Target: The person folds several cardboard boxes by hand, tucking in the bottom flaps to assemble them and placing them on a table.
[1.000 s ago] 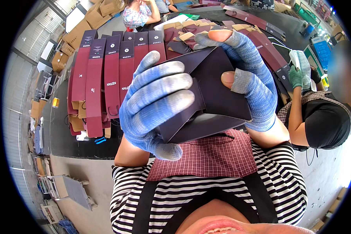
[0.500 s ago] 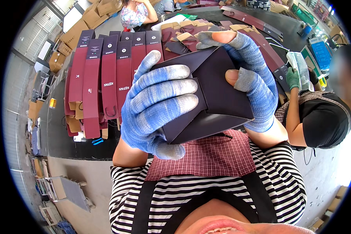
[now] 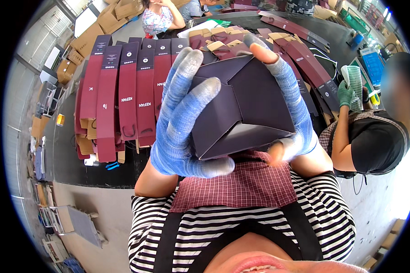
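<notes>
A dark carton (image 3: 262,93) is held up in front of my chest, its end with the overlapping folded flaps facing me. Along its lower side, one flap stands slightly raised with a gap. My left hand (image 3: 175,129), in a blue glove with grey-white fingertips, grips the carton's left side, its thumb under the lower edge. On the opposite side my right hand (image 3: 298,107), in a similar glove with bare thumb and fingertip, holds the right edge. That thumb is blurred near the lower right corner. The rest of the carton is hidden behind its end.
Long maroon cartons (image 3: 108,100) stand in a row on the black table (image 3: 66,150), left of my hands. More maroon cartons with open brown flaps (image 3: 221,48) lie beyond. At right, a co-worker in a green glove (image 3: 345,93) holds a light green sheet. Blue clips (image 3: 112,166) lie near the table edge.
My left fingers have lifted off the flaps and shifted to the carton's left side. My right thumb has moved from the flaps down to the lower corner. The co-worker's sheet has tilted upright.
</notes>
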`<state>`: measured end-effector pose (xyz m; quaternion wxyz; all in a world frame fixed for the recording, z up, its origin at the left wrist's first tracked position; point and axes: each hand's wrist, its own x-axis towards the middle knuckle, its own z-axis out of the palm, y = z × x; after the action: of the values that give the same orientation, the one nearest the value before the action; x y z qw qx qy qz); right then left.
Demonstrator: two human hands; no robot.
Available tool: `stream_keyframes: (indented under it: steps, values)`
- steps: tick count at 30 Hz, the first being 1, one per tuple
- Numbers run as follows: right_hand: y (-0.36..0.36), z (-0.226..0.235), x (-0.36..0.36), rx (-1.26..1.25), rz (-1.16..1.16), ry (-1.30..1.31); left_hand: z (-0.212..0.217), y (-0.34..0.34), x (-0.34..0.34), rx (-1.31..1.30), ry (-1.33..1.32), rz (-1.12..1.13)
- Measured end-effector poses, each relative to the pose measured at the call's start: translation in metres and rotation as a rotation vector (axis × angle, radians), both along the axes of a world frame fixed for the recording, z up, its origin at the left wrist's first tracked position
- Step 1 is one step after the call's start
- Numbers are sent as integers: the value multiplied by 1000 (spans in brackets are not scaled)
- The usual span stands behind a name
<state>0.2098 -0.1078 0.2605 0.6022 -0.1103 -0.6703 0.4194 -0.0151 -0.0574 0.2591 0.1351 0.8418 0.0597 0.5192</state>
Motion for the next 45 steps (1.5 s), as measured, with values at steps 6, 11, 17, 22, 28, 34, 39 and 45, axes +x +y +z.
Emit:
stream_keyframes:
  steps: [6, 11, 17, 22, 28, 34, 39, 45]
  values:
    - [5, -3, 1, 117, -165, -57, -3, -2, 8, -29, -37, 7]
    - [5, -10, 4, 57, -127, -71, 3, 7, 4, -16, 11, 2]
    - [11, -17, -13, 54, -160, 50, -10, 2, 17, -95, -85, -46]
    - [13, -85, 13, -309, -158, -243, -71, 2, 27, -488, -105, -32]
    - [10, -157, 29, -474, -360, 55, -177, 10, 33, -546, 136, 92]
    - [31, -81, 102, -124, -93, 531, -184, 0, 8, -367, 335, 333]
    - [45, -56, 112, -265, -259, 752, -161, 4, -14, -353, 331, 322]
    - [72, -52, 73, -323, -121, 482, -104, 22, -79, -55, 237, 692]
